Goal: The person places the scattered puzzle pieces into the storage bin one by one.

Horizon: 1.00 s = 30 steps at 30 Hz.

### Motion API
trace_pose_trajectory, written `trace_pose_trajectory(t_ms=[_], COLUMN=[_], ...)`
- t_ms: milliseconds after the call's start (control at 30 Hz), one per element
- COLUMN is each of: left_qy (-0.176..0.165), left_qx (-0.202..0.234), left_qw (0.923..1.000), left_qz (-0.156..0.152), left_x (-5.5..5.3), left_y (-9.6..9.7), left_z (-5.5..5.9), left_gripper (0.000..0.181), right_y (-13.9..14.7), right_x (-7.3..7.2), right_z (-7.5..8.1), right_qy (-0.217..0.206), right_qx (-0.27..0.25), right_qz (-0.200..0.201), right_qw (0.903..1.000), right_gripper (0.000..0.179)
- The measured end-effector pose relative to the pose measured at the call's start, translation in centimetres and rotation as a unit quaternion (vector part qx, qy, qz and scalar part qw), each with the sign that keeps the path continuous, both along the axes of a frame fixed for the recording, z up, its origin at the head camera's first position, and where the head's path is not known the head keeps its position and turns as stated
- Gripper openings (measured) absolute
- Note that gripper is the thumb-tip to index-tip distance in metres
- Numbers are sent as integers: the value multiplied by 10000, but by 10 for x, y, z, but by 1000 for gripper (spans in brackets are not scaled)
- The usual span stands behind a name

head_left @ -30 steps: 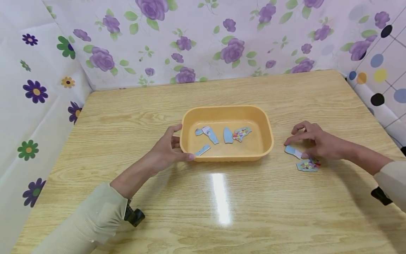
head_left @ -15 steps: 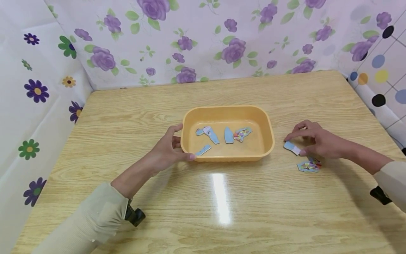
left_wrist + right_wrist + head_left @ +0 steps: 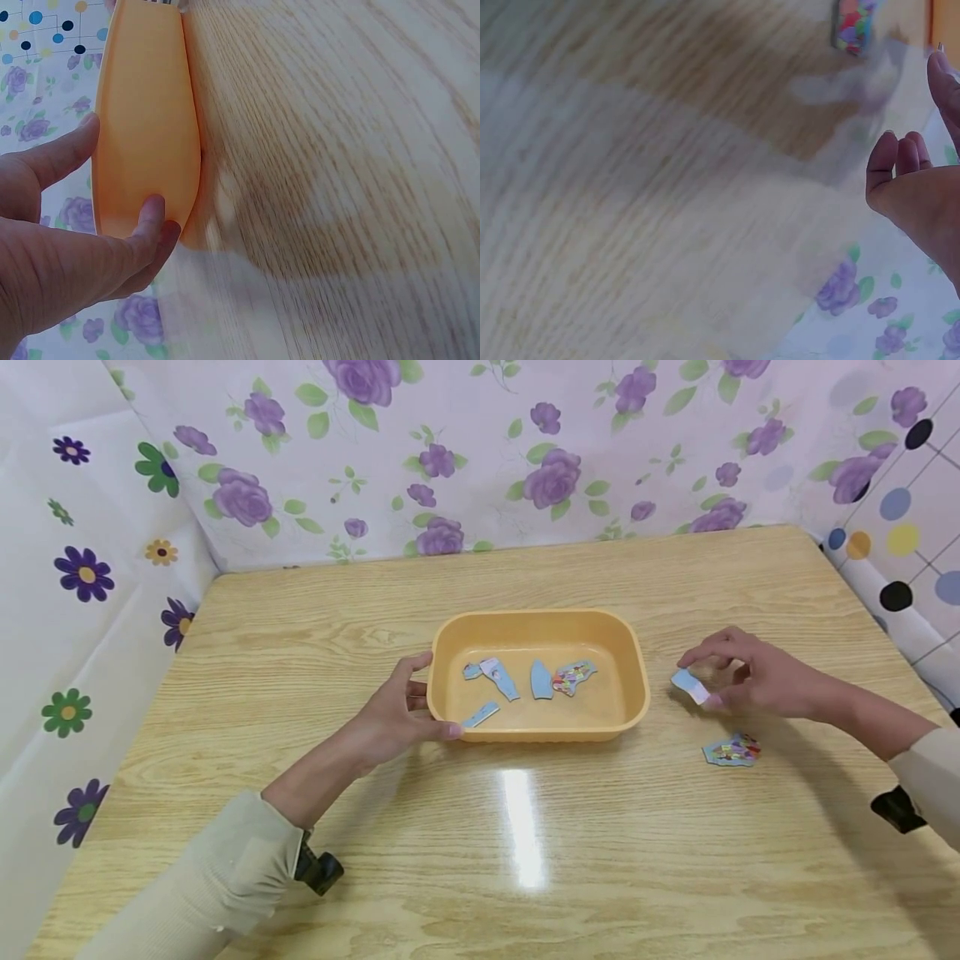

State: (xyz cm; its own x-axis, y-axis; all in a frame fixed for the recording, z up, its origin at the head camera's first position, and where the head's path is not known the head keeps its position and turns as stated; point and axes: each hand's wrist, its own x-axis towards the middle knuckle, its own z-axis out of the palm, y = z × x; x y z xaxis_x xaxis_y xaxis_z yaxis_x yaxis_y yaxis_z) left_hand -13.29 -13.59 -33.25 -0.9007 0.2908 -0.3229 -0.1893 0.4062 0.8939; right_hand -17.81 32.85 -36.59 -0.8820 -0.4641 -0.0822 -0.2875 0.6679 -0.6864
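At the left end of an orange plastic basin point(image 3: 547, 736), my left hand point(image 3: 397, 710) holds the wall, thumb at the near corner of the rim and fingers along the outside. The left wrist view shows fingertips point(image 3: 154, 206) against the basin's outer wall. To the basin's right, my right hand point(image 3: 761, 681) pinches a light blue and pale pink puzzle piece point(image 3: 688, 686) between thumb and forefinger, just over the table. A puzzle piece with a colourful print point(image 3: 731, 751) lies below that hand. The right wrist view hides the held piece.
Inside the basin lie several puzzle pieces, among them a plain blue one point(image 3: 541, 680), a multicoloured one point(image 3: 573, 677) and a narrow one point(image 3: 480, 715) near the front wall. A flowered sheet point(image 3: 480, 452) hangs behind the wooden table point(image 3: 337, 610).
My right hand has moved slightly up and away from the colourful piece, carrying the blue and pink puzzle piece off the table. The left hand and basin stay in place.
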Motion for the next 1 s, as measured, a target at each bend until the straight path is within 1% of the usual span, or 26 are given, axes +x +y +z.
trace_pose_trajectory(t_ms=[133,400,533,700,833,1000], left_qy=[-7,6,11,24,13,3], left_qx=[34,40,39,52,31,25], left_qw=[10000,10000,10000,10000,10000,10000], left_qz=[-10,-31,-27,-47,-40,-21], left_x=[0,0,0,1,0,0], left_y=[0,0,0,-1,-1,0], left_z=[0,0,0,0,0,0], left_gripper=[107,107,107,106,106,106], right_y=[-4,-10,-13,-22,-36,-56], right_x=[-1,-4,-5,-5,-4,-3], right_z=[7,19,23,32,40,46], right_qy=[-83,67,22,-23,84,280], right_qx=[23,172,145,107,-25,-354], right_qz=[-124,-198,-237,-344,-322,-140], right_qw=[9999,9996,9996,9993,9994,9989], right_gripper=[51,50,49,47,46,47])
